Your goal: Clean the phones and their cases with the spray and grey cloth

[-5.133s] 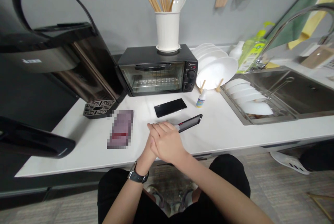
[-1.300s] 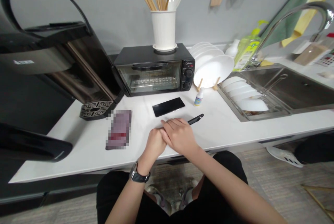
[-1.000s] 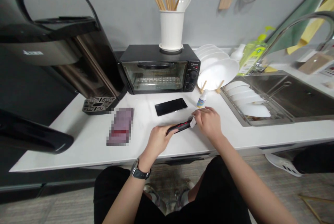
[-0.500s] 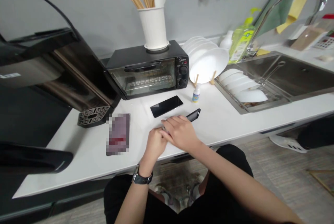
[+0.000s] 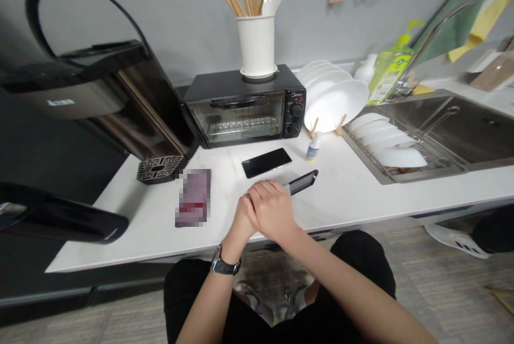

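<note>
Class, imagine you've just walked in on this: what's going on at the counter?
A person at a white counter has their right hand folded over their left hand. One end of a black object sticks out past the right hand; the hands cover the rest, so the exact grip is hidden. Just beyond them, a flat, phone-like black slab lies on the counter, with a small bottle standing upright to its right. A toaster oven sits behind the slab.

A kitchen: sink [image 5: 474, 138], toaster oven [image 5: 244, 111], racked plates [image 5: 337, 103], dish soap [image 5: 389, 74].
</note>
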Available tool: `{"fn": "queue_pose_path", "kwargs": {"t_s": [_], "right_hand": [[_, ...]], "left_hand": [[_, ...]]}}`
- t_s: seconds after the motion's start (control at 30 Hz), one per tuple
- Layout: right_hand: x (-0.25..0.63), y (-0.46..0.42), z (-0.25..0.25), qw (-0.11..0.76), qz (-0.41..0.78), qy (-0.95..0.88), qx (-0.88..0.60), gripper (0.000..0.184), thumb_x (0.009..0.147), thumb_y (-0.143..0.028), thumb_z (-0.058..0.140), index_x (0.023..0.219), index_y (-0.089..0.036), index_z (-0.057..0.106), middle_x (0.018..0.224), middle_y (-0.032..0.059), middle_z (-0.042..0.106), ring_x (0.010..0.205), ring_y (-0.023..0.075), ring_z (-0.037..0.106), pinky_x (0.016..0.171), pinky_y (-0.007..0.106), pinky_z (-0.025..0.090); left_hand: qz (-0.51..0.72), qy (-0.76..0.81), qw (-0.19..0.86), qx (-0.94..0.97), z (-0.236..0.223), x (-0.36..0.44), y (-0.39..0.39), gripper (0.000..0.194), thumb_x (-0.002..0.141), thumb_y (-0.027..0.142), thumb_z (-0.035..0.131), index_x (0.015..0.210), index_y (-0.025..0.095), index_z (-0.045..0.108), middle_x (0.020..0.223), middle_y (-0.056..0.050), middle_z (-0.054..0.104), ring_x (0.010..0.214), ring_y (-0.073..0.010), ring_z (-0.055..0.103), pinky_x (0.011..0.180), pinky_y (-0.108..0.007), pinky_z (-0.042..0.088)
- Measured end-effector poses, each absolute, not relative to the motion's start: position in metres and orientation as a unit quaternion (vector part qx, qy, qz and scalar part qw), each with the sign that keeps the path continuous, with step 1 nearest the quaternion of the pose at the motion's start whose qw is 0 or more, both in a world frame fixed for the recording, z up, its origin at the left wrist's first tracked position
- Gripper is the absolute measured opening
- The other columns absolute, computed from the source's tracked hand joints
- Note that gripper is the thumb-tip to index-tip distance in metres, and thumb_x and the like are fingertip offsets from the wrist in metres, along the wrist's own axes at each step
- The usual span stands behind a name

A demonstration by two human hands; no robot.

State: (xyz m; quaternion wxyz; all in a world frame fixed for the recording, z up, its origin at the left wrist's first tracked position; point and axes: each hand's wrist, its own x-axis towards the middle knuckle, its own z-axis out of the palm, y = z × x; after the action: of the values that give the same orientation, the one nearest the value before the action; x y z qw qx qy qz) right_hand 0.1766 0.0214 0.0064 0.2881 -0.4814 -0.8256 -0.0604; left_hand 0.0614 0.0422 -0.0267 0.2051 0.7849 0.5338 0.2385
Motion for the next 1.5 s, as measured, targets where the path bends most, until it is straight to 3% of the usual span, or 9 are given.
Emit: {"fn": "queue_pose_path", "kwargs": {"t_s": [0.17, 0.4, 0.67, 0.83, 0.93, 1.17, 1.23, 1.37, 1.5], "right_hand": [[0.225, 0.019, 0.002, 0.266, -0.092, -0.858, -0.429, 0.035, 0.108, -0.038, 0.046, 0.115, -0.014, 0.069, 0.1, 0.0093, 0.074, 0.09, 0.0238, 0.062, 0.082, 0.037, 0.039], [0.293, 0.042, 0.004, 0.277, -0.113, -0.78, -0.55, 0.046, 0.108, -0.023, 0.034, 0.086, -0.018, 0.074, 0.079, 0.0072, 0.075, 0.075, 0.0214, 0.063, 0.077, 0.036, 0.038], [0.198, 0.015, 0.001, 0.302, -0.097, -0.839, -0.443, 0.034, 0.107, -0.027, 0.045, 0.122, -0.012, 0.071, 0.105, 0.0094, 0.079, 0.093, 0.0227, 0.068, 0.089, 0.037, 0.042], [0.273, 0.037, 0.004, 0.282, -0.114, -0.806, -0.508, 0.04, 0.109, -0.026, 0.038, 0.107, -0.014, 0.076, 0.097, 0.0094, 0.079, 0.088, 0.0236, 0.068, 0.08, 0.037, 0.041], [0.281, 0.041, 0.005, 0.306, -0.119, -0.766, -0.553, 0.045, 0.109, -0.02, 0.033, 0.099, -0.015, 0.077, 0.096, 0.009, 0.079, 0.093, 0.0242, 0.068, 0.088, 0.038, 0.041], [0.202, 0.02, -0.004, 0.339, -0.081, -0.827, -0.441, 0.034, 0.107, -0.027, 0.042, 0.119, -0.014, 0.072, 0.111, 0.0104, 0.078, 0.107, 0.0242, 0.066, 0.098, 0.038, 0.041], [0.22, 0.028, -0.003, 0.329, -0.048, -0.836, -0.436, 0.037, 0.107, -0.035, 0.045, 0.123, -0.013, 0.071, 0.112, 0.013, 0.077, 0.104, 0.0258, 0.065, 0.094, 0.039, 0.042], [0.285, 0.047, -0.004, 0.404, 0.099, -0.753, -0.509, 0.035, 0.103, -0.041, 0.049, 0.094, -0.018, 0.074, 0.091, 0.0119, 0.075, 0.089, 0.0247, 0.064, 0.086, 0.037, 0.042], [0.304, 0.048, -0.011, 0.497, 0.173, -0.657, -0.54, 0.053, 0.101, -0.057, 0.047, 0.064, -0.023, 0.06, 0.061, 0.005, 0.062, 0.064, 0.0204, 0.057, 0.07, 0.034, 0.043]], "left_hand": [[0.228, 0.505, 0.214, 0.804, -0.026, 0.062, 0.04, 0.021, 0.089, 0.006, 0.06, 0.078, 0.018, 0.074, 0.08, -0.009, 0.077, 0.077, -0.0244, 0.073, 0.074, -0.031, 0.054], [0.322, 0.426, 0.257, 0.806, -0.014, 0.071, 0.035, 0.03, 0.104, 0.032, 0.058, 0.13, 0.033, 0.073, 0.125, -0.001, 0.078, 0.112, -0.0227, 0.076, 0.094, -0.03, 0.057], [0.218, 0.515, 0.181, 0.809, -0.023, 0.066, 0.037, 0.02, 0.087, 0.003, 0.062, 0.081, 0.011, 0.079, 0.081, -0.016, 0.08, 0.076, -0.0286, 0.077, 0.072, -0.033, 0.057], [0.279, 0.475, 0.226, 0.803, -0.014, 0.066, 0.033, 0.025, 0.102, 0.025, 0.059, 0.118, 0.025, 0.079, 0.113, -0.007, 0.082, 0.099, -0.0241, 0.078, 0.085, -0.029, 0.057], [0.325, 0.45, 0.256, 0.791, -0.013, 0.07, 0.032, 0.03, 0.105, 0.035, 0.057, 0.128, 0.029, 0.074, 0.122, -0.004, 0.079, 0.107, -0.0234, 0.077, 0.089, -0.029, 0.056], [0.235, 0.525, 0.203, 0.792, -0.023, 0.063, 0.039, 0.022, 0.086, 0.004, 0.061, 0.077, 0.012, 0.079, 0.08, -0.015, 0.08, 0.073, -0.0268, 0.075, 0.07, -0.031, 0.052], [0.23, 0.524, 0.203, 0.795, -0.022, 0.062, 0.04, 0.024, 0.089, 0.006, 0.059, 0.078, 0.013, 0.079, 0.076, -0.012, 0.079, 0.07, -0.0252, 0.074, 0.067, -0.03, 0.051], [0.292, 0.495, 0.27, 0.773, -0.017, 0.066, 0.039, 0.023, 0.098, 0.029, 0.061, 0.101, 0.019, 0.082, 0.086, -0.005, 0.082, 0.074, -0.0224, 0.073, 0.066, -0.028, 0.051], [0.42, 0.488, 0.352, 0.679, -0.007, 0.07, 0.039, 0.025, 0.09, 0.038, 0.072, 0.097, 0.016, 0.082, 0.086, -0.005, 0.082, 0.071, -0.0212, 0.072, 0.066, -0.028, 0.052]]}}
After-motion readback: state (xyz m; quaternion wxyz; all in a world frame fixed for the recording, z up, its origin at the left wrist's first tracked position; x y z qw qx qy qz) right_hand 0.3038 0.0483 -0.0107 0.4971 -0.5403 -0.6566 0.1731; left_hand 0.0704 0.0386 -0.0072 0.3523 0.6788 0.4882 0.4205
